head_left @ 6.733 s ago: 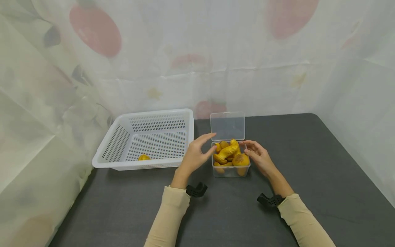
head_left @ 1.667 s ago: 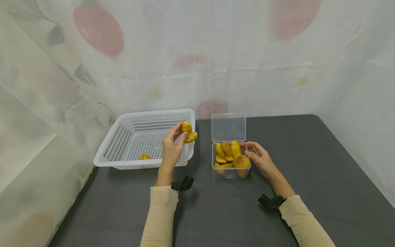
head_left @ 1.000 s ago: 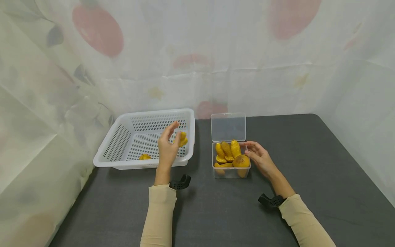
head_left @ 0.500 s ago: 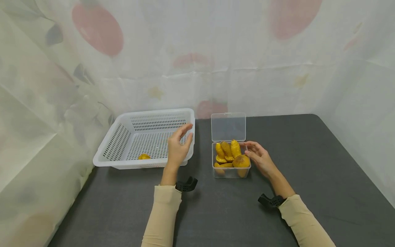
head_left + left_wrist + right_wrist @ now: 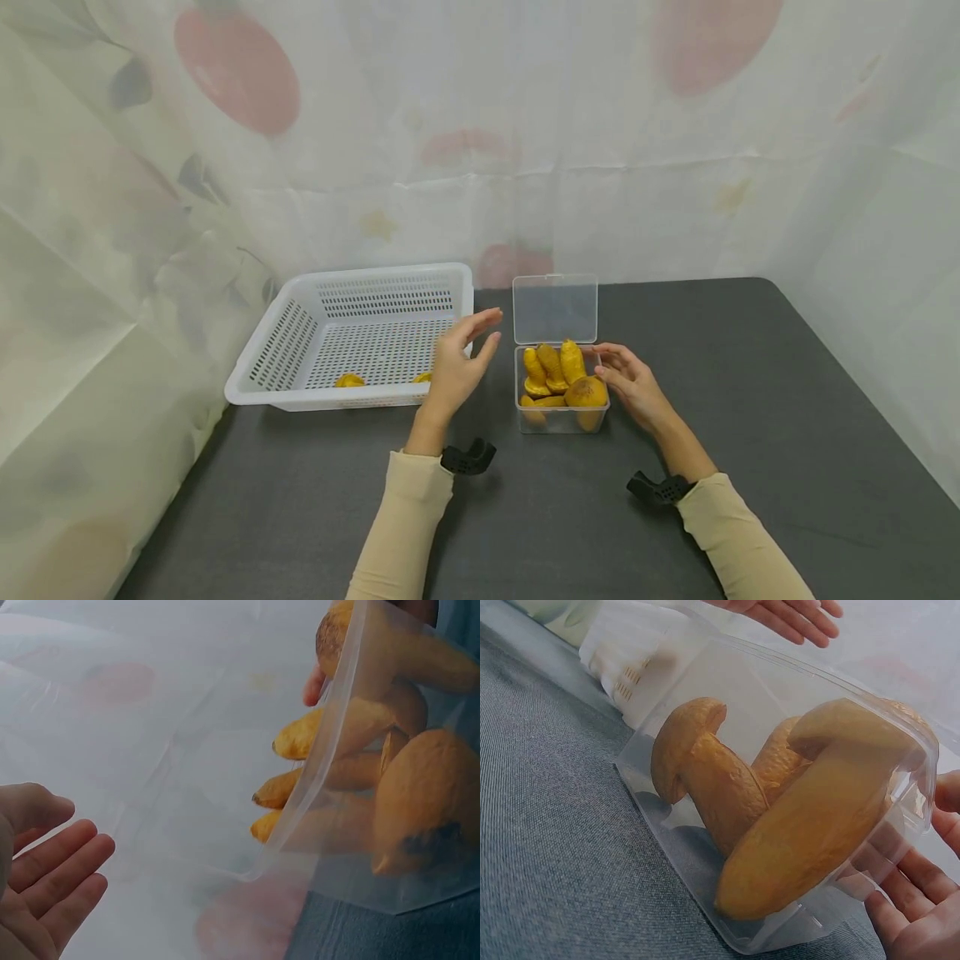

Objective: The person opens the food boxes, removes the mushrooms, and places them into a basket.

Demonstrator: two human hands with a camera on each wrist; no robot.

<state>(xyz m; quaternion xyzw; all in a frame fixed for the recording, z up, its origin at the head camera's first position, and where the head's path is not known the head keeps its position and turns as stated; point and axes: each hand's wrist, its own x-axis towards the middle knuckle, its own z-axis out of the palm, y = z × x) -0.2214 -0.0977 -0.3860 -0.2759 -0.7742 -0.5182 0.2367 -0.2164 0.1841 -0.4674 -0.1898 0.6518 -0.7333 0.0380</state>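
My left hand (image 5: 457, 367) is empty, fingers and thumb spread, between the white perforated basket (image 5: 247, 367) and the clear plastic box (image 5: 555, 421). In the left wrist view its fingers (image 5: 67, 881) stand apart from the box. Several yellow mushrooms (image 5: 572, 362) with thick stems fill the box, some standing above the rim. Its hinged lid (image 5: 555, 308) is raised at the back. My right hand (image 5: 633, 383) rests its fairly straight fingers (image 5: 911, 885) against the box's right side. Two yellow mushrooms show low in the basket: one (image 5: 350, 381) left of centre, another (image 5: 422, 377) partly hidden by my left hand.
Basket and box stand on a dark grey cloth-covered table (image 5: 562, 517), whose back edge runs close behind them. A pale printed curtain (image 5: 637, 208) hangs behind and along both sides.
My left hand has let a mushroom go into the basket and moved right, towards the box. That mushroom now shows near the basket's front wall. The right hand stays in place.
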